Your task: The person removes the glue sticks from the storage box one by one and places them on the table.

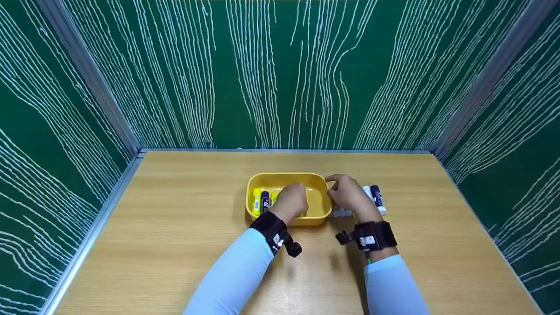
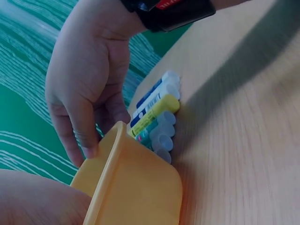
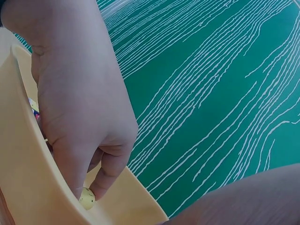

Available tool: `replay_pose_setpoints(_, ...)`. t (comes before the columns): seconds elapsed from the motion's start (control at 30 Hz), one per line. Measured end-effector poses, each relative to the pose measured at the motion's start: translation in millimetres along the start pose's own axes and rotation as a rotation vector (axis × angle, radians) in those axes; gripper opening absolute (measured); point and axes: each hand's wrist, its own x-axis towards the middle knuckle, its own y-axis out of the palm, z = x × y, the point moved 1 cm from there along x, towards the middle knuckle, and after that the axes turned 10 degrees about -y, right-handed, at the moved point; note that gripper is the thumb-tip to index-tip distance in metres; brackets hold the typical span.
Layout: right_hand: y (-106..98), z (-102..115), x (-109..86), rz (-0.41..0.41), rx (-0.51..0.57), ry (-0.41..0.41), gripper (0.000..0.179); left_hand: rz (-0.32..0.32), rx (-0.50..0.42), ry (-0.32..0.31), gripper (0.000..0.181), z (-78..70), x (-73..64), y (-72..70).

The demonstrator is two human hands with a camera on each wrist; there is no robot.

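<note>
On the table is a yellow plastic basket (image 1: 288, 222). My left hand (image 1: 291, 202) reaches down into it. In the right wrist view that hand pinches a yellow glue stick (image 3: 87, 198), only its end showing between thumb and finger. Left of the hand, a yellow glue stick (image 1: 257, 202) and a dark blue one (image 1: 264, 202) lie in the basket, with another yellow one partly hidden. My right hand (image 1: 348, 193) holds the basket's right rim, its fingers split across the wall in the left wrist view.
Right of the basket, a row of glue sticks lies on the wooden table (image 1: 183, 210): a dark blue one (image 1: 377, 197), a white one, a yellow one (image 2: 157, 112) and several pale-capped ones (image 2: 164, 126). Green panels (image 1: 249, 87) with white lines enclose the table's back and sides.
</note>
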Motion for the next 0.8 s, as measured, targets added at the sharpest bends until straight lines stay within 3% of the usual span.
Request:
replay_pose_setpoints(0.07, 0.8, -0.6, 0.4, -0.008, -0.005, -0.01, 0.053, -0.012, 0.005, 0.013, 0.01, 3.4, 6.0, 4.5)
replay_pose_setpoints(0.2, 2.8, -2.2, 1.7, -0.013, -0.019, -0.024, 0.053, -0.007, -0.033, 0.011, 0.008, 5.5, 3.8, 4.1)
replay_pose_setpoints(0.27, 3.1, -2.5, 2.0, -0.011, -0.019, -0.013, 0.052, 0.029, -0.073, -0.013, 0.008, 1.6, -8.6, -6.2)
replay_pose_setpoints(0.33, 3.0, -2.5, 1.9, -0.008, -0.019, -0.008, 0.052, 0.025, -0.098, -0.023, 0.01, 1.9, -12.5, -8.1)
replay_pose_setpoints(0.5, 2.7, -1.6, 1.1, -0.008, -0.011, 0.006, 0.053, 0.024, -0.181, -0.066, 0.023, 3.1, -20.2, -14.9)
replay_pose_setpoints(0.8, 2.3, 1.7, -0.4, -0.009, -0.023, 0.015, 0.054, 0.092, -0.396, -0.169, 0.055, 8.8, -21.0, -26.5)
